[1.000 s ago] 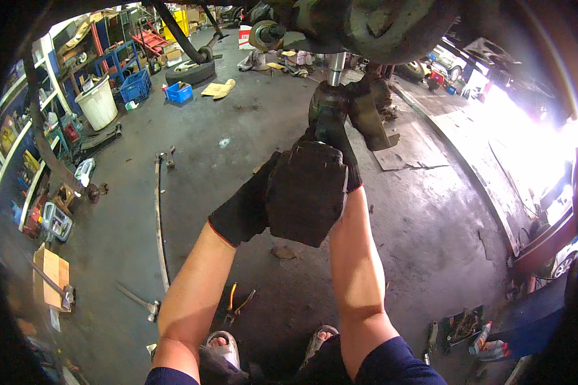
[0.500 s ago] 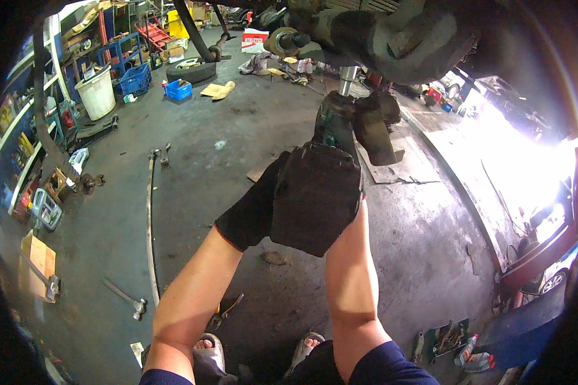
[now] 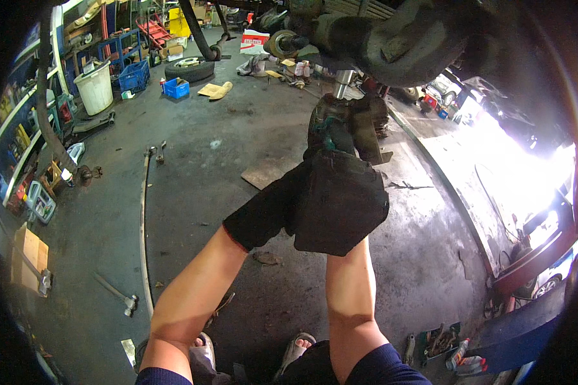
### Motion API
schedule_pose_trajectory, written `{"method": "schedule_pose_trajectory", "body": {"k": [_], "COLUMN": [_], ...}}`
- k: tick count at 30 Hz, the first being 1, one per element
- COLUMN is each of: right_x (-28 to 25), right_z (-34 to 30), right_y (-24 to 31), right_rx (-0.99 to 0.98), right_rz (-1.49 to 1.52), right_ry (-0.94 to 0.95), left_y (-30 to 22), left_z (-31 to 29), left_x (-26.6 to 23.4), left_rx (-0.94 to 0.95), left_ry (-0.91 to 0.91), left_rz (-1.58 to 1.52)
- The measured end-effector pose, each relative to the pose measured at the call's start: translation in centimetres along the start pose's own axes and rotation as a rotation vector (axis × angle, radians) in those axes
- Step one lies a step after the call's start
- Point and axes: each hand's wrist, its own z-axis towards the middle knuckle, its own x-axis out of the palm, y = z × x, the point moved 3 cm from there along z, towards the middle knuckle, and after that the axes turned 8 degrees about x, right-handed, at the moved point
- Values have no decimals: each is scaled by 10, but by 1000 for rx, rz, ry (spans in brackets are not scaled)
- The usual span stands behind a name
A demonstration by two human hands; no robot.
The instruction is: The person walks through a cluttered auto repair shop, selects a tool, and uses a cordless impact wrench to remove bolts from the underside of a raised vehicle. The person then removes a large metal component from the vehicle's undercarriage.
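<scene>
Raised in front of me is a cordless impact wrench [image 3: 327, 125] with a dark, partly teal body and a black block-shaped battery base [image 3: 343, 205] toward me. A silver socket [image 3: 344, 83] sits at its far end, below the dark vehicle underbody [image 3: 392, 45]. My left hand [image 3: 263, 208], in a black glove, is closed against the wrench beside the base, its fingertips hidden. My right forearm [image 3: 352, 289] runs up behind the base to the handle, and the base covers most of that hand. A brownish metal plate [image 3: 366, 131] shows right of the wrench body.
A long metal bar [image 3: 144, 224] and a hammer [image 3: 119, 295] lie on the floor at left. Shelves, a white bin [image 3: 95, 90] and blue crates [image 3: 133, 77] stand far left. A tool tray [image 3: 440, 340] and bottles lie lower right, near a blue lift ramp [image 3: 520, 340].
The wrench's base and both hands have shifted a little to the right, while the socket end has moved slightly left and down. The view has shifted slightly. Both hands stay on the wrench.
</scene>
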Motion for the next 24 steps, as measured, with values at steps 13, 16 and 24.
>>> {"method": "schedule_pose_trajectory", "body": {"k": [13,16,24], "right_x": [-17,-28,-67], "right_z": [15,27,86], "right_y": [-15,-21,-26], "right_rx": [57,72,171], "right_rz": [-72,-122,-87], "right_ry": [0,-6,235], "left_y": [-6,7,-8], "left_z": [-11,-15,-14], "left_x": [-11,-27,-81], "left_rx": [-154,-364,-604], "left_ry": [-66,-84,-197], "left_rz": [-189,-155,297]}}
